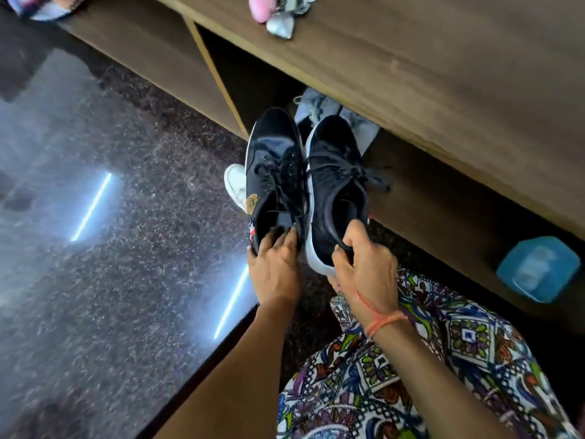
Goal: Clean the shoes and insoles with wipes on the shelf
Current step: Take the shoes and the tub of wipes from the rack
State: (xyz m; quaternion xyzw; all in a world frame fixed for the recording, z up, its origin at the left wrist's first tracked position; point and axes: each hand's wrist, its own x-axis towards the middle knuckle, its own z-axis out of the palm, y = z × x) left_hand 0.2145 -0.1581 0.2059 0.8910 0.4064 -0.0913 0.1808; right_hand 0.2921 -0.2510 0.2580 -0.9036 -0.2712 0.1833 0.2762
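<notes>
Glossy black shoe (272, 172) held by left hand (273, 267), mesh black shoe (335, 185) by right hand (364, 267); each grip clamped on a heel, toes toward the shelf (443, 74). Blue tub (538, 269), possibly wipes, nearby.

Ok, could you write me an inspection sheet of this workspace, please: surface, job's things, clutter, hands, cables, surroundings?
Surface: brown wooden shelf, small items on its top.
Job's things: glossy black shoe and mesh black shoe with white sole, held side by side in front of the shelf; wipes not seen.
Clutter: pink trinket and silver trinket on the shelf top; grey shoes in the compartment; white shoe behind the held pair; blue box at the right.
Hands: left hand holds the glossy shoe's heel; right hand curls its fingers round the mesh shoe's collar.
Cables: nothing seen.
Surroundings: dark polished floor reflecting lights; patterned clothing.
</notes>
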